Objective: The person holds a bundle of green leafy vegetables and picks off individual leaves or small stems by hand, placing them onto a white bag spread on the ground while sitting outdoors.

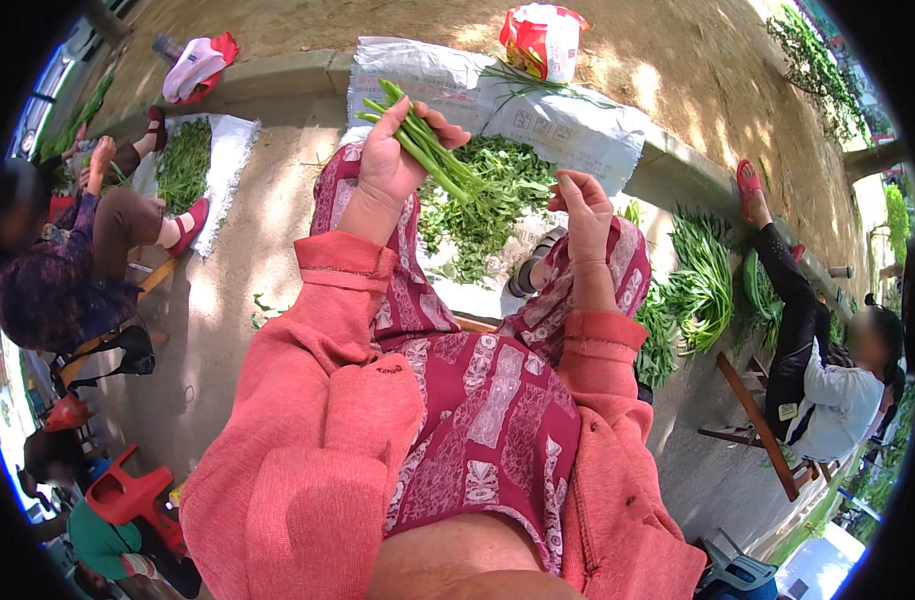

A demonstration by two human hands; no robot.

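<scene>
Held in my left hand (387, 165) is a bunch of long green leafy-vegetable stalks (440, 160), slanting down to the right with the thumb across them. My right hand (586, 218) is raised over my right knee, thumb and fingertips pinched together. Whatever may be between those fingertips is too small to name. Below and between both hands, a heap of loose green leaves (508, 170) lies on a spread white woven sack (603, 150) on the ground. The stalks hang just above the heap, at its left part.
A red and white bag (543, 42) stands beyond the sack on a low kerb (678, 165). Bundles of long greens (703, 275) lie to my right. One person (843, 385) sits at the right, another (68, 250) at the left beside more greens (185, 160). A red plastic stool (128, 490) is behind left.
</scene>
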